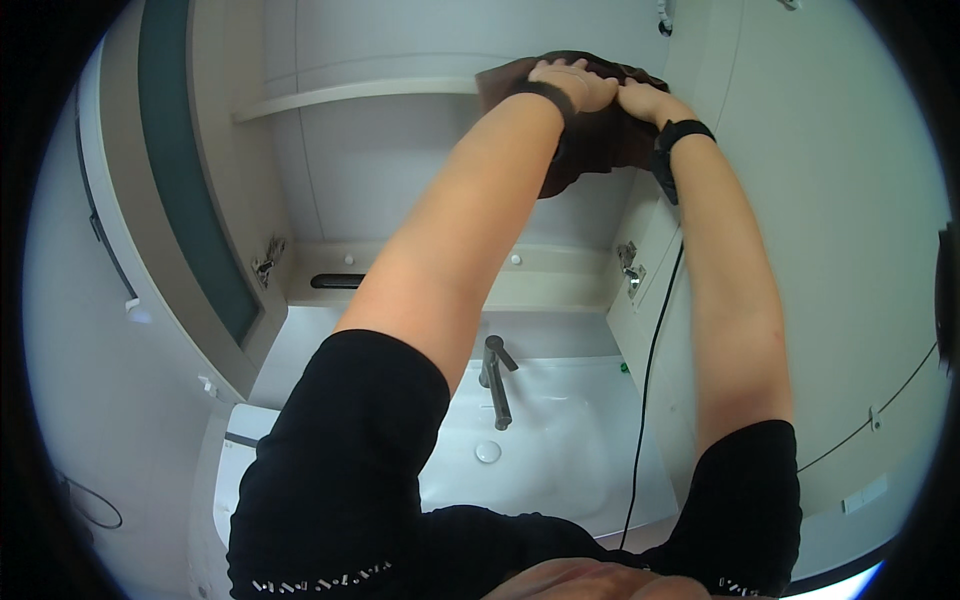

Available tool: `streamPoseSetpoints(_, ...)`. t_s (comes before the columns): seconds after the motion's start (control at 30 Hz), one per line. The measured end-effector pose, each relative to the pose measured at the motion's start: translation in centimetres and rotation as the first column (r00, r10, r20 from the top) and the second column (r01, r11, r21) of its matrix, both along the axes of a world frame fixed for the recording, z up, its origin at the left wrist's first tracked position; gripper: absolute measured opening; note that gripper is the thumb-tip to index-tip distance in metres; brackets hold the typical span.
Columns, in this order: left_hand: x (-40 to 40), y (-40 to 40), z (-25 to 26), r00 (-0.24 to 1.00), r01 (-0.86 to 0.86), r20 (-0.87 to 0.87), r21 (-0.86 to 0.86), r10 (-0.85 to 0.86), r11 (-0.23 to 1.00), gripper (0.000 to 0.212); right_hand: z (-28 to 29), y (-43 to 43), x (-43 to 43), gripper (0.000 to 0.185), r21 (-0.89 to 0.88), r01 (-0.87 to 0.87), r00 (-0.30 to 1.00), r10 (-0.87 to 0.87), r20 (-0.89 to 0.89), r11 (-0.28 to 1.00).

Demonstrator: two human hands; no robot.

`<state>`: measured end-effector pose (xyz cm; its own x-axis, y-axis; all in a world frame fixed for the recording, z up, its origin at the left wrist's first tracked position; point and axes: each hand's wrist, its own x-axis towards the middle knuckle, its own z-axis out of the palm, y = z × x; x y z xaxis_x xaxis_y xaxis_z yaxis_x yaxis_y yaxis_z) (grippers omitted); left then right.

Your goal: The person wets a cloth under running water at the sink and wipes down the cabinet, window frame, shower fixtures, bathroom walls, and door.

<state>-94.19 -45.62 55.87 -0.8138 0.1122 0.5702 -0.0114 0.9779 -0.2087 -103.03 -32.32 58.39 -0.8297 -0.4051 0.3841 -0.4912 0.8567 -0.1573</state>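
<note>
A dark brown cloth (592, 146) is draped over the right part of a white shelf (375, 90) inside an open wall cabinet. My left hand (574, 82) lies on the cloth near the shelf's front edge, its fingers curled over the fabric. Beside it, almost touching, my right hand (645, 101) grips the cloth's right side. Folds hang below the shelf edge under both hands. Some of my fingertips are hidden in the fabric.
Beneath the cabinet is a white washbasin (547, 480) with a grey faucet (495, 382). Metal hinges (630, 270) flank the cabinet's lower part. A black cable (652, 360) hangs by my right arm. On the left a cabinet door (199, 187) stands swung outward.
</note>
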Motion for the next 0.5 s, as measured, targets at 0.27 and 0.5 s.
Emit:
streamPoseSetpoints(0.27, 5.3, -10.2, -0.5, 0.993, -0.094, 0.069, -0.031, 0.096, 0.995, 0.049, -1.8, -10.2, 8.1, 0.084, -0.078, -0.047, 0.990, 0.037, -0.134, 0.996)
streamPoseSetpoints(0.5, 10.2, -24.6, 0.2, 0.967, -0.251, 0.067, 0.076, 0.246, 0.965, 0.056, -1.9, -20.9, 14.4, 0.079, -0.005, -0.311, 0.926, 0.302, -0.228, 0.950)
